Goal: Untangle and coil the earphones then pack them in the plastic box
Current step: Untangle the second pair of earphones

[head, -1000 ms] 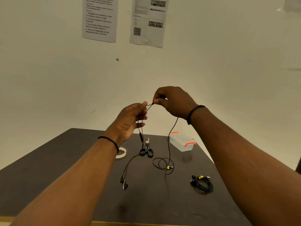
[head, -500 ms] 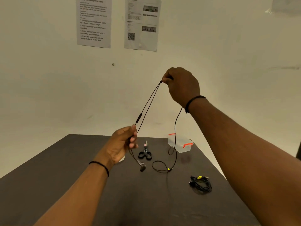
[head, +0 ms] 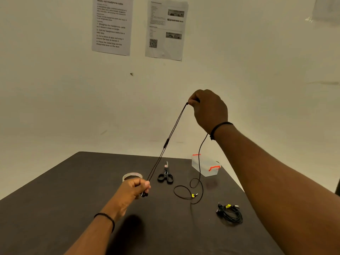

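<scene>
- Earphones (head: 166, 142): black wired pair, stretched taut on a slant between two hands above the dark table (head: 55, 199). Two thin strands ran side by side, an inline remote sitting partway along one of them. The stretch appeared meant to pull the strands straight and expose any crossing.
- Right hand (head: 208, 109): raised high, fingers curled, thumb and forefinger pinching the cable at what looked like the point where the two strands join. From under this hand the single lead dropped past the wrist to the table.
- Left hand (head: 136, 187): low, just above the table, fingers closed round the lower ends of both strands; the earbuds (head: 144, 194) poked out beneath the fist. Holding both buds together likely kept the pair even for coiling.
- Loose lead and plug (head: 194, 195): lay in slack loops on the table, yellow-marked plug at the middle of them. This part judged still uncoiled.
- Plastic box (head: 205, 167): clear, orange clasps, lid seemingly on, at the far right of the table, behind the loops. Nothing of this pair packed yet.
- Second cable bundle (head: 230, 213): black, already wound, near the right edge, apart from the work.
- Scissors (head: 165, 176) and tape roll (head: 132, 176): at the table's middle, just beyond the left hand, untouched; probably kept for binding the coil.
- Printed sheets (head: 112, 24): fixed to the wall behind.
</scene>
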